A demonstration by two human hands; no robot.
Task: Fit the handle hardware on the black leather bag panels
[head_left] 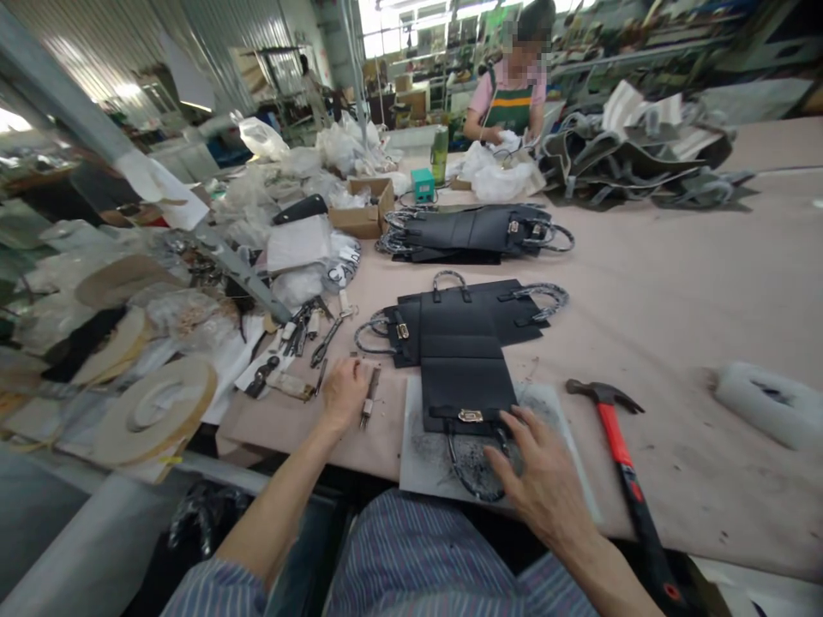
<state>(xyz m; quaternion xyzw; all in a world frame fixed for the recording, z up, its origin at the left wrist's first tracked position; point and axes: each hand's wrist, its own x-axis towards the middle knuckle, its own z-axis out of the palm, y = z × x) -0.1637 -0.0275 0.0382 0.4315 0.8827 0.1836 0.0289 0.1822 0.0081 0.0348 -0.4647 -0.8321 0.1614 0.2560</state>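
Note:
My right hand (540, 458) is open, thumb and fingers apart, with its fingertips at the lower right corner of a black handbag piece (466, 368) that has a metal clasp (470, 416). A wrapped handle (472, 488) loops off its near edge, partly beside my thumb. The near part lies on a scuffed pale board (417, 454). My left hand (345, 390) rests on the table to the left with its fingers curled closed; what they hold, if anything, is hidden. Just right of it lies a slim metal hand tool (369, 398).
A hammer (614, 428) with a red and black handle lies at right, near a white roll (768, 403). More black bag pieces (463, 231) are stacked behind. Pliers (327, 341), tape rolls (154, 411) and plastic bags crowd the left. A co-worker (511, 90) stands across the table.

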